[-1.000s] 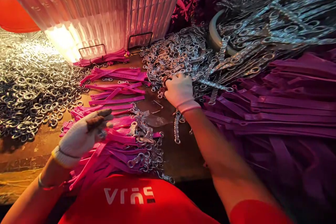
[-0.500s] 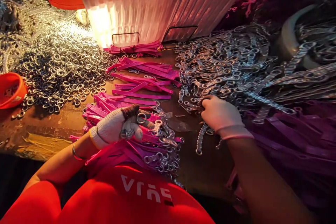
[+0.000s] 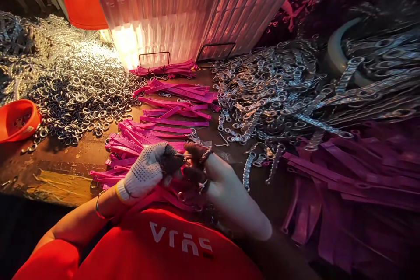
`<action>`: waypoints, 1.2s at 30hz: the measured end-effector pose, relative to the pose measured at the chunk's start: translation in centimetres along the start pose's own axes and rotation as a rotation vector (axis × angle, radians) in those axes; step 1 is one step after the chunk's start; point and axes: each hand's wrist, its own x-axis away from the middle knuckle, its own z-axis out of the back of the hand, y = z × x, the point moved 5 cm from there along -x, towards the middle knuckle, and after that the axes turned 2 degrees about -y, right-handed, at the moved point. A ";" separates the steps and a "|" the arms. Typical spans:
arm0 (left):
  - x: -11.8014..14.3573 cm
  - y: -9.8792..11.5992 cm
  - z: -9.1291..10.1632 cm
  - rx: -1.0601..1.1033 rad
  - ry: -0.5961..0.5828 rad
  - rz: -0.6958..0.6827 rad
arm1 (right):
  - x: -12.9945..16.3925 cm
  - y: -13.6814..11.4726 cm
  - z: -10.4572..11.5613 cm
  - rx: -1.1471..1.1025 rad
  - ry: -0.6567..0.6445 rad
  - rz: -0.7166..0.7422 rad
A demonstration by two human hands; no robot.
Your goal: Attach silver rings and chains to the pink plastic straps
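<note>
Leftmost, I see an orange bowl point(image 3: 16, 119) at the frame's edge, well left of the pink strap pile point(image 3: 157, 133) that I take as my landmark. Between bowl and pile spreads a heap of loose metal rings point(image 3: 75, 87) on the brown worktable point(image 3: 55, 170). Behind the pile stands a ribbed translucent panel point(image 3: 183, 8), lit from within, with an orange lampshade-like thing point(image 3: 82, 2) to its left. At the near edge of the pile my left hand point(image 3: 147, 173), in a dotted white glove, is curled with its dark fingertips pinched on a pink strap with a ring point(image 3: 182, 162). Touching it from the right, my right hand point(image 3: 226, 192), also gloved, is curled on the same piece; I cannot tell exactly what each finger grips. Right of the pile lie metal chains point(image 3: 272, 92) in a tangled heap, and beyond them, farthest right, darker purple straps point(image 3: 354, 175) are stacked.
</note>
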 end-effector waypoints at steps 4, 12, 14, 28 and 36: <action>0.2 -0.9 0.0 0.028 -0.095 0.025 | 0.2 -0.7 -0.7 -0.103 0.050 -0.027; 0.3 0.5 0.6 -0.293 -0.033 -0.171 | 0.3 -2.0 -0.4 0.222 0.173 0.196; 0.0 -0.1 0.4 -0.087 -0.057 -0.059 | 0.1 -2.6 -0.4 0.357 0.225 0.274; -8.3 3.5 10.8 -1.005 0.359 -0.221 | -2.2 2.8 3.4 0.096 0.385 -0.091; -13.3 0.9 14.5 -1.552 0.160 -0.025 | -0.2 6.9 4.3 -0.055 0.484 -0.201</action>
